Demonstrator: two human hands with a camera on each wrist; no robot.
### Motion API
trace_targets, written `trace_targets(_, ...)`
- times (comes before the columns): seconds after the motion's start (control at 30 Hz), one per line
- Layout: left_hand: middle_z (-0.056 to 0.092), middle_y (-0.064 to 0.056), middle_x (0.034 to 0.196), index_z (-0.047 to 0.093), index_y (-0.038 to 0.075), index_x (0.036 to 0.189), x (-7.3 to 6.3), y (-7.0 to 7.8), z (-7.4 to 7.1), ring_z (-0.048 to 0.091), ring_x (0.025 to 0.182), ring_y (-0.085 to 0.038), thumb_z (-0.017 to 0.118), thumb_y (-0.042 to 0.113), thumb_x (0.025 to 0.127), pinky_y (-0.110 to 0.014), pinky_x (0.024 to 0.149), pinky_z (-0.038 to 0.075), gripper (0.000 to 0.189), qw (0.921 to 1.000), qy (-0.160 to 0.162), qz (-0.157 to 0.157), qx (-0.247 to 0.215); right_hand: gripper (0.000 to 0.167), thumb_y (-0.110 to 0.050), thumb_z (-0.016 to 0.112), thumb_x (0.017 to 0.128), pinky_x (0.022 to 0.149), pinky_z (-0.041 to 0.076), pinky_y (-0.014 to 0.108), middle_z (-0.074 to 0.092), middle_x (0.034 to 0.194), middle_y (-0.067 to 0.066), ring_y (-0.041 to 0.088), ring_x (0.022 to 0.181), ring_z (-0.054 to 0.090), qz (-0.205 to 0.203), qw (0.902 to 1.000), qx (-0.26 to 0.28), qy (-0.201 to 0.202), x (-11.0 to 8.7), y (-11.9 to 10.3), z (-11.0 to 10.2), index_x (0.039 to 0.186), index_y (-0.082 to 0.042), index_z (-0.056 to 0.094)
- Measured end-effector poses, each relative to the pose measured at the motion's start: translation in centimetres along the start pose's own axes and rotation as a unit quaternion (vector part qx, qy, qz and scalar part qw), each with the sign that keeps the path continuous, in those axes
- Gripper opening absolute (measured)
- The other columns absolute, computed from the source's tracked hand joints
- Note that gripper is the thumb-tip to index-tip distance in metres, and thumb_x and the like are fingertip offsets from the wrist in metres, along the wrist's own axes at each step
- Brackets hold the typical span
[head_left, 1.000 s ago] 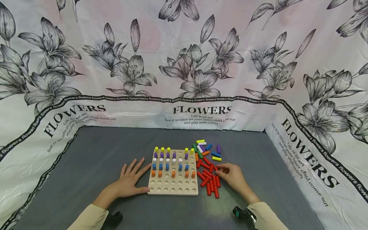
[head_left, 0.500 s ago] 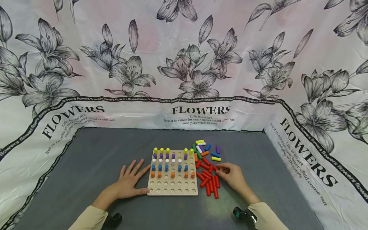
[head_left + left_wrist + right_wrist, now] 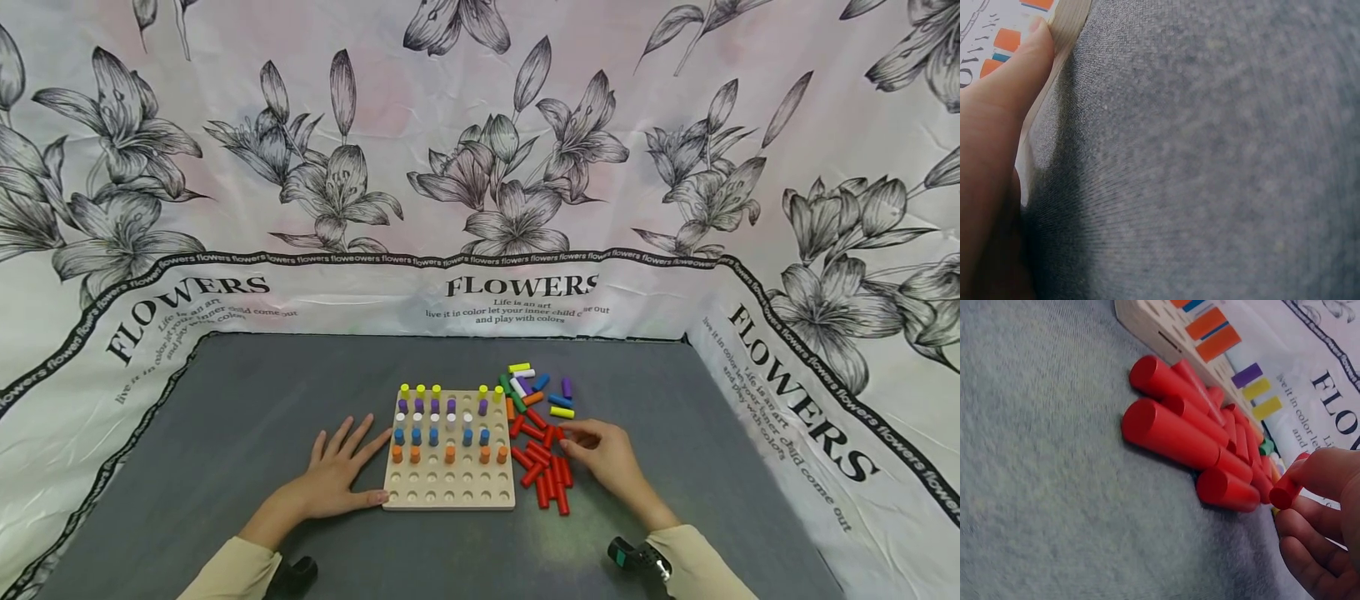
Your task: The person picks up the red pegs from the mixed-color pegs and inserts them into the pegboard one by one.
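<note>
A pale wooden pegboard [image 3: 450,500] holds upright pegs in rows of yellow, purple, white, blue and orange; round holes show in the two front rows. My left hand [image 3: 333,477] lies spread on the table at the board's left side, its thumb [image 3: 1030,59] and index fingertip touching the edge. To the right of the board, my right hand [image 3: 606,457] pinches a red peg [image 3: 1286,490] between thumb and index finger, the other fingers loosely bent. Just beneath and left of that hand lies a heap of red pegs [image 3: 542,493], seen close in the right wrist view.
Behind the red heap lie loose pegs in several colours, among them a yellow peg [image 3: 562,412], a purple peg [image 3: 566,387] and a green peg [image 3: 518,402]. A flower-printed cloth [image 3: 360,308] borders the grey tabletop [image 3: 300,375] at the back and sides.
The head view has drifted slightly. My right hand, with the red peg, has shifted very slightly toward the back left. The left hand stays put against the board.
</note>
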State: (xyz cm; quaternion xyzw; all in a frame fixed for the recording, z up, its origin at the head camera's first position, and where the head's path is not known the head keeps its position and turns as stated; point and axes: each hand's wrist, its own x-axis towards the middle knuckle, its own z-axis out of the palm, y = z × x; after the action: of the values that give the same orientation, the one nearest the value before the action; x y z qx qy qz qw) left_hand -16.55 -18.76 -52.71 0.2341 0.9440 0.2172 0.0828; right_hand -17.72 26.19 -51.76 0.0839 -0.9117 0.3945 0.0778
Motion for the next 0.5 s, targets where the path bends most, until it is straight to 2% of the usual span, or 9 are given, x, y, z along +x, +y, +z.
trace_targets(0.33,0.011,-0.017,0.167,0.022,0.034,0.158,0.2,-0.6,0.6,0.006,0.150,-0.052,0.064,0.067,0.083,-0.078,0.109,0.001,0.093,1.0000,0.006,0.003,0.003,0.026,-0.015,0.078,0.085,0.067,0.053,0.020,0.070,0.086,-0.002,0.001,0.072,0.062,0.019,0.9991,0.026,-0.027,-0.5,-2.0,-0.1,0.111,-0.017,0.075)
trace_targets(0.5,0.010,-0.014,0.168,0.020,0.038,0.158,0.2,-1.0,1.1,0.006,0.151,-0.051,0.062,0.069,0.083,-0.078,0.110,0.002,0.092,0.9998,0.016,0.006,0.008,0.025,-0.014,0.078,0.085,0.068,0.054,0.020,0.071,0.087,-0.002,0.001,0.074,0.062,0.007,0.9980,0.048,-0.041,-0.8,-2.7,0.4,0.110,-0.018,0.075)
